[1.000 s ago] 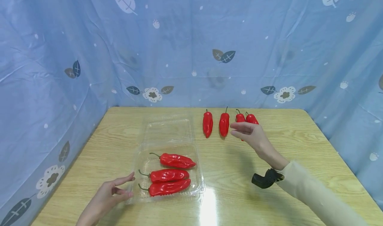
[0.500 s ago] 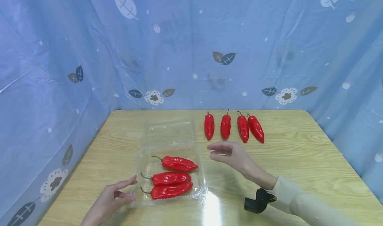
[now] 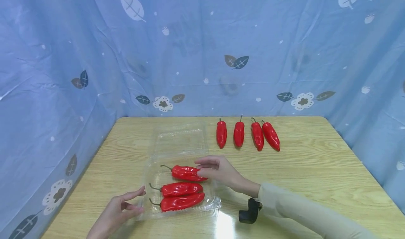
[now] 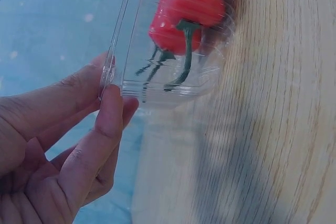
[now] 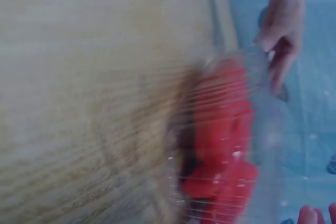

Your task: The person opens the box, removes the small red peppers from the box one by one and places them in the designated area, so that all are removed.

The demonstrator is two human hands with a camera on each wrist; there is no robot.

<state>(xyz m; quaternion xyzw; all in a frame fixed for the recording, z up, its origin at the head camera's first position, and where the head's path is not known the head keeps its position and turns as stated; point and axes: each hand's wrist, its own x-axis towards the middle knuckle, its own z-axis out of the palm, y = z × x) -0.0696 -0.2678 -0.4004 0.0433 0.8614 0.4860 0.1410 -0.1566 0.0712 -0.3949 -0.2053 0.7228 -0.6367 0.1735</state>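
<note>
A clear plastic clamshell container [image 3: 212,206] lies open on the table, three red peppers side by side in its base. My left hand [image 3: 111,211] pinches the container's left rim between thumb and fingers, as the left wrist view of the hand [image 4: 79,140] shows. Over the right end of the farthest pepper [image 3: 185,173] is my right hand [image 3: 225,173], its fingers loosely bent; whether they touch the pepper I cannot tell. The middle pepper [image 3: 181,189] and nearest pepper [image 3: 182,201] lie against each other. In the blurred right wrist view, only fingertips [image 5: 317,215] of that hand appear.
Several more red peppers [image 3: 238,134] lie in a row at the back of the wooden table [image 3: 303,168], stems away from me. The container's clear lid [image 3: 178,140] is folded back behind its base. A blue patterned curtain [image 3: 202,49] surrounds the table.
My right hand has moved from the row of peppers at the back, left and toward me, to above the container. The left hand has stayed at the container's rim.
</note>
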